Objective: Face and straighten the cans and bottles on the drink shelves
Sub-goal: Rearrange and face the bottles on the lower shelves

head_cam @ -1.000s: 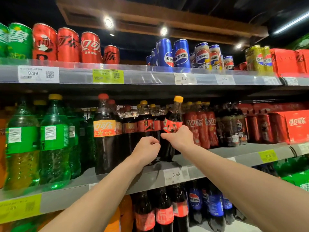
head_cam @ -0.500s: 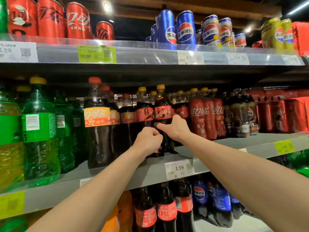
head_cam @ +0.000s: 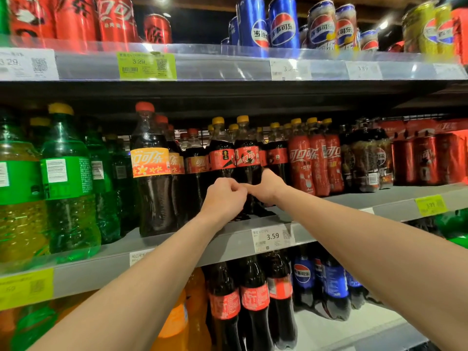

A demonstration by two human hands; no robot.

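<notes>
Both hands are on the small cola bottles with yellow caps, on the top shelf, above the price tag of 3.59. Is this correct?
Not quite. In the head view both hands, left and right, are at the yellow-capped cola bottles on the middle shelf, not the top one, above the 3.59 price tag.

The cola bottles (head_cam: 247,160) at the middle of the shelf are clear glossy plastic with smooth printed film labels and matt yellow plastic caps. At the left, the green bottles (head_cam: 68,183) are translucent glossy plastic, dimpled low down. The cans (head_cam: 281,21) on the top shelf are shiny metal. The shelf (head_cam: 329,201) itself looks like matt grey painted metal, its front edge carrying paper price tags (head_cam: 273,236) behind clear glossy plastic strips.
</notes>
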